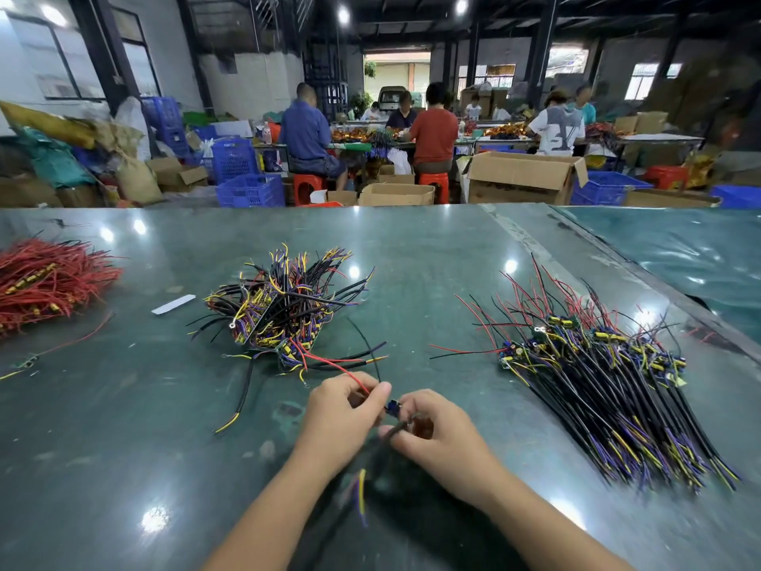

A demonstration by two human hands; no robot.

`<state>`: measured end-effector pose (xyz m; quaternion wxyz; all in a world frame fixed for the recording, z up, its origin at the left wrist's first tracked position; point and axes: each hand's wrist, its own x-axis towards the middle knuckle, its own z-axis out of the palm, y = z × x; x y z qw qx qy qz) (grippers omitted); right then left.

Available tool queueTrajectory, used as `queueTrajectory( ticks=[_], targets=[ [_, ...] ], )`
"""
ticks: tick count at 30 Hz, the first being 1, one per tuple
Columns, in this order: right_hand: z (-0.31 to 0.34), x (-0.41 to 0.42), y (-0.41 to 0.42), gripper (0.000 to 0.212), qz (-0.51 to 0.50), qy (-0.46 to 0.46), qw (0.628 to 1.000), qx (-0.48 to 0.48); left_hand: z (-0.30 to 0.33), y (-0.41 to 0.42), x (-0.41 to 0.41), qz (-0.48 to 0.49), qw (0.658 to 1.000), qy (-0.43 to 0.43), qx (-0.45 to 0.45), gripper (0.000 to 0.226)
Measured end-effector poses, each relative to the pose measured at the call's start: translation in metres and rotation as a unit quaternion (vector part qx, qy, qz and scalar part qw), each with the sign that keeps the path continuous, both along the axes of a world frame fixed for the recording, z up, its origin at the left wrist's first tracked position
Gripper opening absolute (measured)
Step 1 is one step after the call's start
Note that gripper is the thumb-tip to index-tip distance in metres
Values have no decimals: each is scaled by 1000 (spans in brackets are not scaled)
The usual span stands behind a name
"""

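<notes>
My left hand [344, 414] pinches a red wire [329, 363] that runs up toward a tangled pile of black, yellow, purple and red wire harnesses [284, 307]. My right hand [438, 430] grips a black cable [381, 451] that hangs blurred toward me, its yellow and purple ends showing. Between the two hands sits a small blue part [392, 407] of the same harness. To the right lies a sorted pile of harnesses with small circuit boards [597, 377], cables laid parallel.
A heap of red wires [49, 282] lies at the left edge of the dark green table [123, 405]. A white strip [173, 304] and a loose black cable [243, 397] lie nearby. Beyond the table, people sit among cardboard boxes and blue crates.
</notes>
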<state>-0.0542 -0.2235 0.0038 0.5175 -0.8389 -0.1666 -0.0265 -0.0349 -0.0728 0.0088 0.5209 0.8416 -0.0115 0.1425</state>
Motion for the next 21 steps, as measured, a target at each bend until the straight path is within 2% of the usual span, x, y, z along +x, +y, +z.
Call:
queueTrajectory(
  ticks=[3,5,8,10,12,15,17,21],
  targets=[
    [2,2,-1,29,-68,6,997,41,3,0,-2,-3,996,15,-82,20],
    [5,5,0,27,-97,48,985,135,8,0,-2,-5,988,22,-152,20],
    [11,8,1,23,-47,141,942,301,15,-2,-2,-15,966,23,-259,18],
    [13,8,0,24,-22,177,917,356,17,-1,-4,-25,954,24,-298,16],
    [12,9,-3,21,-10,192,907,376,17,0,-5,-37,947,22,-317,14],
    [8,8,-7,8,20,172,922,348,15,-1,-6,-65,950,26,-303,11],
    [6,7,-8,17,47,163,930,327,13,-3,-6,-86,957,27,-277,12],
    [7,9,-9,6,56,173,932,314,14,-1,-5,-59,968,-22,-242,12]
  ],
)
